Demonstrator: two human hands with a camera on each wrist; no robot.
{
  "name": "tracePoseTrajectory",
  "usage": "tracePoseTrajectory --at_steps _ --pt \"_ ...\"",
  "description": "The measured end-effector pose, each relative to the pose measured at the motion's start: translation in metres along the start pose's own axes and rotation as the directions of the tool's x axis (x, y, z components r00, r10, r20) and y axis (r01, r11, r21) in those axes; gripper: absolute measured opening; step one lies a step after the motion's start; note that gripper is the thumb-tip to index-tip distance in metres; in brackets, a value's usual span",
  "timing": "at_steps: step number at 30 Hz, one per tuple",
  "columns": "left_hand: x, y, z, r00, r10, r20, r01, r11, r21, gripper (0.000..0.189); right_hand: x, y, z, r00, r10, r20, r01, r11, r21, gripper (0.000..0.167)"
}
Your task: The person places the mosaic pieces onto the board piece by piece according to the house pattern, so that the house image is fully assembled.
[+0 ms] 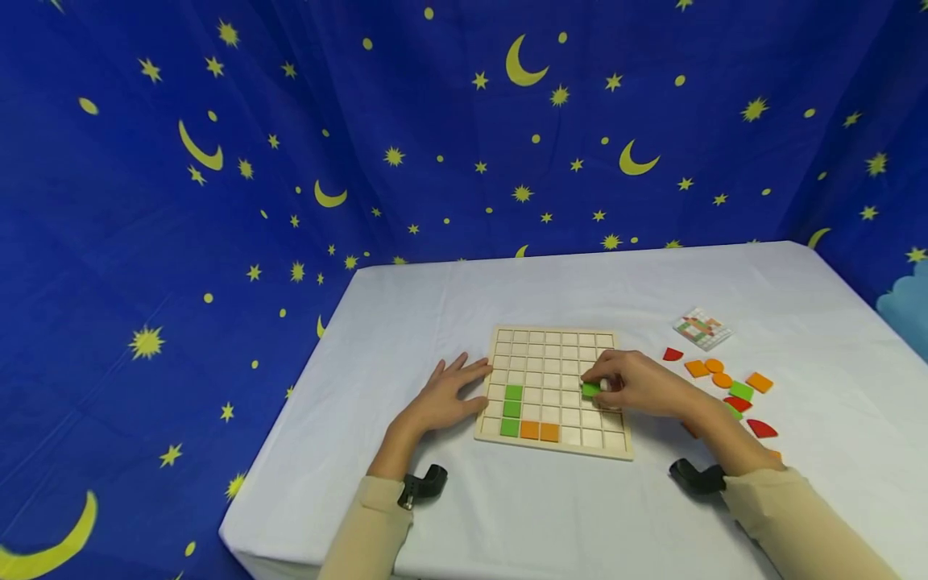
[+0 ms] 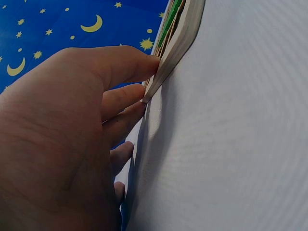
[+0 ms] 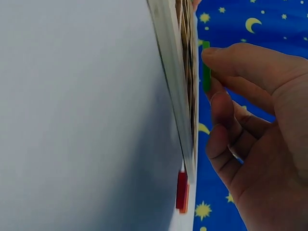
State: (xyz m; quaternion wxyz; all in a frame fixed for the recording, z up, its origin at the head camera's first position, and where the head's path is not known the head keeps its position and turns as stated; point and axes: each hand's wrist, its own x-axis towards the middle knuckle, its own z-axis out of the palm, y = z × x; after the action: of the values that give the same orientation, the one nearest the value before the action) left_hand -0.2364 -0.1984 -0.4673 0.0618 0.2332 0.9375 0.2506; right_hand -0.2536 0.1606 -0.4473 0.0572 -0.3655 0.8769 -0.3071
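A wooden grid board (image 1: 554, 449) lies flat on the table. In its lower left part, three green square tiles (image 1: 511, 409) form a column, and two orange square tiles (image 1: 549, 432) continue along the bottom row. My right hand (image 1: 641, 385) pinches another green square tile (image 1: 590, 389) between thumb and fingers over the board's right side. In the right wrist view that tile (image 3: 206, 67) is seen edge-on, raised off the board. My left hand (image 1: 444, 396) has its fingers spread and relaxed, thumb and fingertips at the board's left edge.
Right of the board lie loose pieces: several orange squares (image 1: 760, 382) and circles (image 1: 722, 380), red quarter-circles (image 1: 762, 428) and green pieces (image 1: 741, 391). A pattern card (image 1: 702, 328) sits behind them. White cloth covers the table (image 1: 565, 515); a star-and-moon curtain (image 1: 435, 105) hangs behind.
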Motion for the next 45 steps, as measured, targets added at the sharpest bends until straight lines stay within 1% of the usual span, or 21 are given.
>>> tracePoseTrajectory --at_steps 7,15,22,30,34,38,42,45 --pt "0.001 -0.002 0.001 1.000 -0.014 0.004 0.014 1.000 0.012 0.059 0.009 -0.008 0.006 1.000 -0.011 0.020 0.011 1.000 0.004 0.027" --pt "0.001 -0.001 0.001 1.000 -0.018 0.008 0.018 1.000 0.016 0.058 0.017 -0.013 0.015 0.998 -0.044 0.033 0.045 0.999 -0.014 0.026" --pt "0.001 0.000 0.001 1.000 -0.025 0.014 0.025 1.000 0.014 0.058 0.018 -0.011 0.020 0.999 -0.024 0.035 0.025 0.999 -0.028 0.025" --pt "0.001 0.000 0.001 1.000 -0.016 0.010 0.016 1.000 0.010 0.058 0.018 -0.008 0.021 0.999 -0.018 0.036 0.019 1.000 -0.019 0.026" --pt "0.002 0.000 0.001 1.000 -0.014 0.010 0.013 1.000 0.013 0.058 0.015 -0.010 0.017 0.999 -0.027 0.031 0.027 1.000 -0.006 0.026" --pt "0.002 -0.001 0.001 1.000 -0.024 0.014 0.023 1.000 0.020 0.058 0.007 -0.009 0.007 1.000 -0.020 0.020 0.020 1.000 0.008 0.025" --pt "0.001 -0.002 0.001 0.999 -0.027 0.017 0.027 0.999 0.022 0.058 -0.005 -0.001 -0.005 1.000 -0.011 -0.019 0.011 1.000 0.004 0.024" --pt "0.001 -0.002 0.001 1.000 -0.019 0.014 0.019 1.000 0.019 0.058 -0.018 0.007 -0.013 0.999 0.008 -0.051 -0.007 1.000 0.017 0.024"
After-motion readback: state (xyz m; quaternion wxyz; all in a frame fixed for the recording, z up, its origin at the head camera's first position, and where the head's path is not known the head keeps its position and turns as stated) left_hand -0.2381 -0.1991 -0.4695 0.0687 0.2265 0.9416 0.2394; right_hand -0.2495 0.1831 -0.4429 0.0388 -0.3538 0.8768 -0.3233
